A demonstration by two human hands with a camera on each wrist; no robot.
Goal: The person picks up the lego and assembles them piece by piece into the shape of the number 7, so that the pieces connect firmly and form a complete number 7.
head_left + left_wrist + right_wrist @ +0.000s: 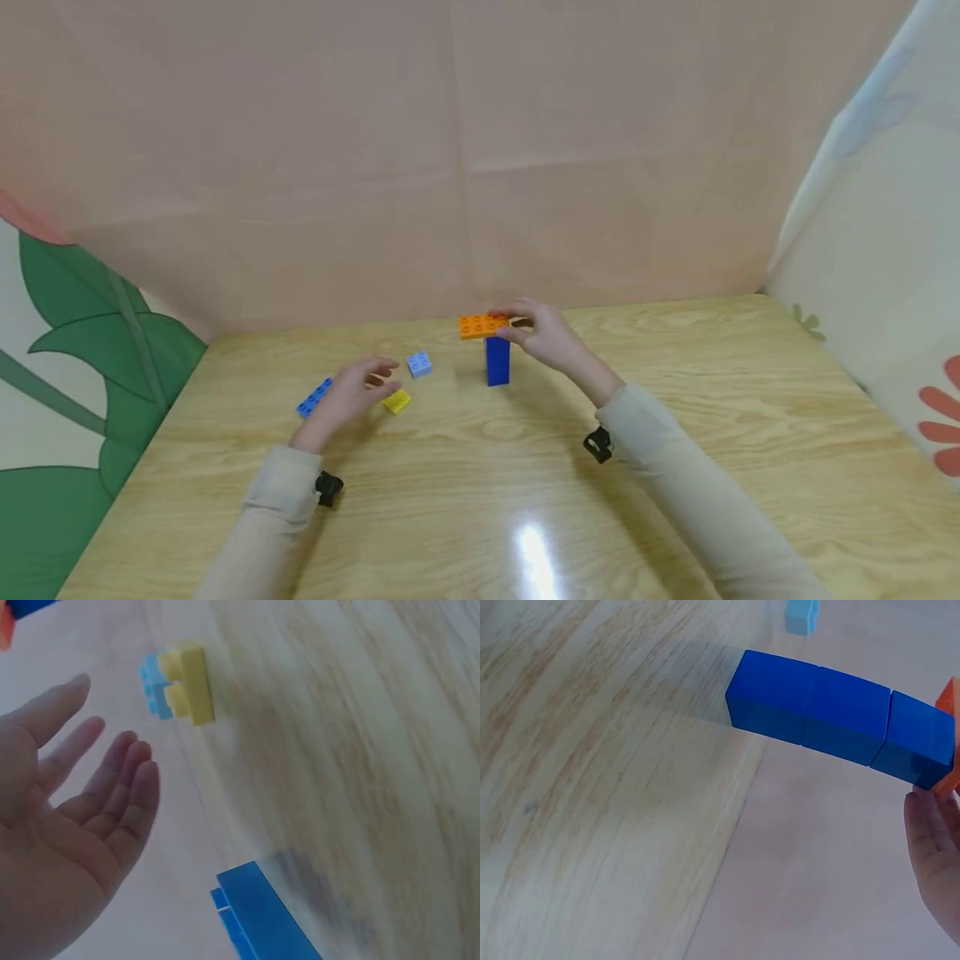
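Observation:
A dark blue brick tower (497, 360) (840, 720) stands upright on the wooden table (675, 400). An orange flat brick (483, 325) lies across its top. My right hand (542, 332) pinches the orange brick's right end with thumb and fingers; a fingertip (934, 825) shows beside the tower. My left hand (358, 388) (71, 817) hovers with relaxed, straight fingers and holds nothing. It is between a yellow brick (397, 401) (191, 682) and a long blue brick (314, 397) (259, 915). A light blue brick (419, 363) (154, 686) lies further back.
A pink cloth backdrop (465, 150) rises behind the table. A wall with green leaf shapes (75, 350) stands at the left, and a white patterned panel (885, 250) at the right. The near table surface shows a glare spot (534, 550).

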